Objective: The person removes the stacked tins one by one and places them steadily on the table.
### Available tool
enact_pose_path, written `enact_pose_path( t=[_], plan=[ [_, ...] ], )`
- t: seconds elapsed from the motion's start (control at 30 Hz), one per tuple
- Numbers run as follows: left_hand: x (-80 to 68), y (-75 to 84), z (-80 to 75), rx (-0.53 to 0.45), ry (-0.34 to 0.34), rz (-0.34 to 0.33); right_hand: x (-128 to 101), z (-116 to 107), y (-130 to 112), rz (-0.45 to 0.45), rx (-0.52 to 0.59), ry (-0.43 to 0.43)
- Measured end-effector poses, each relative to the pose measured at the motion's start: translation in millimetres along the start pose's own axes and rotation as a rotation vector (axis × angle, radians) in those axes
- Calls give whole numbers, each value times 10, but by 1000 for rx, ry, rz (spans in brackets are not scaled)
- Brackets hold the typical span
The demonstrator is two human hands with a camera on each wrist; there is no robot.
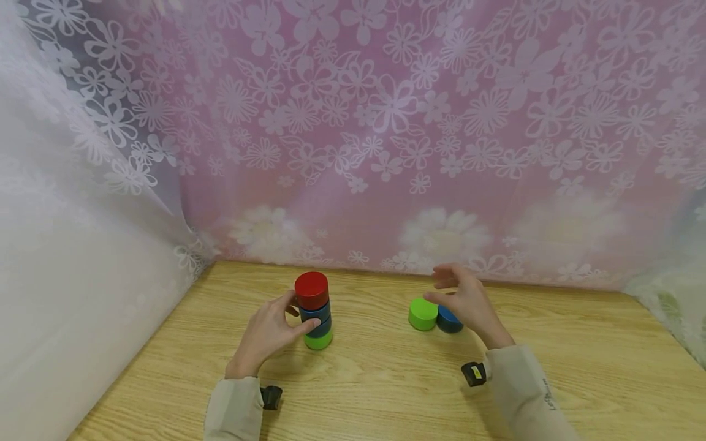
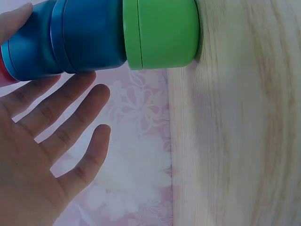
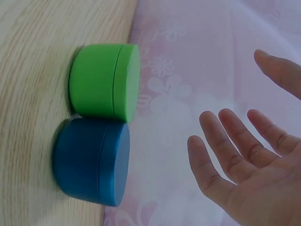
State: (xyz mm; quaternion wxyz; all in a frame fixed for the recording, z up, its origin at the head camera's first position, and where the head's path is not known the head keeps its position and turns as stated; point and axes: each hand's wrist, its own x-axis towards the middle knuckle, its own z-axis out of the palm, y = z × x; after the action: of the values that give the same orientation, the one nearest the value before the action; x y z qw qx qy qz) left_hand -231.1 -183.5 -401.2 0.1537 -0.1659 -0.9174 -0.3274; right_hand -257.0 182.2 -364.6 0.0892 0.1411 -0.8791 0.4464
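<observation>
A stack of round tins stands upright on the table at the left: a red tin (image 1: 312, 290) on top, an upper blue tin (image 1: 315, 313), a lower blue tin (image 2: 91, 35) and a green tin (image 2: 162, 34) at the bottom, touching the wood. My left hand (image 1: 267, 334) holds the upper blue tin between thumb and fingers; its other fingers spread beside the stack. Further right, a second green tin (image 3: 103, 81) touches another blue tin (image 3: 90, 160). Over these two hovers my right hand (image 1: 466, 303), fingers apart and holding nothing.
The light wood table (image 1: 369, 392) ends at a pink flowered curtain (image 1: 353, 141) behind. A white cloth (image 1: 83, 263) hangs along the left side. Black straps with small devices sit at both wrists.
</observation>
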Motion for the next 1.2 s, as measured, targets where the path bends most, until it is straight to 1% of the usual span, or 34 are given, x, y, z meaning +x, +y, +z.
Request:
enact_pose_path(
  t=[0.13, 0.37, 0.6, 0.8, 0.97, 1.2],
  plan=[
    [-1, 3, -2, -8, -2, -1, 14, 26, -29, -13, 14, 2],
    [-13, -4, -10, -34, -1, -7, 30, 89, -109, -28, 79, -18],
    [-3, -25, -3, -45, -15, -11, 59, 153, -192, -48, 108, -13],
    [4, -37, 7, -66, -17, -15, 82, 218, -300, -64, 152, -19],
    [6, -42, 11, -72, -16, -17, 95, 302, -406, -55, 171, -43],
    [7, -52, 7, -87, -24, -22, 131, 451, -488, -57, 198, -66]
  ],
)
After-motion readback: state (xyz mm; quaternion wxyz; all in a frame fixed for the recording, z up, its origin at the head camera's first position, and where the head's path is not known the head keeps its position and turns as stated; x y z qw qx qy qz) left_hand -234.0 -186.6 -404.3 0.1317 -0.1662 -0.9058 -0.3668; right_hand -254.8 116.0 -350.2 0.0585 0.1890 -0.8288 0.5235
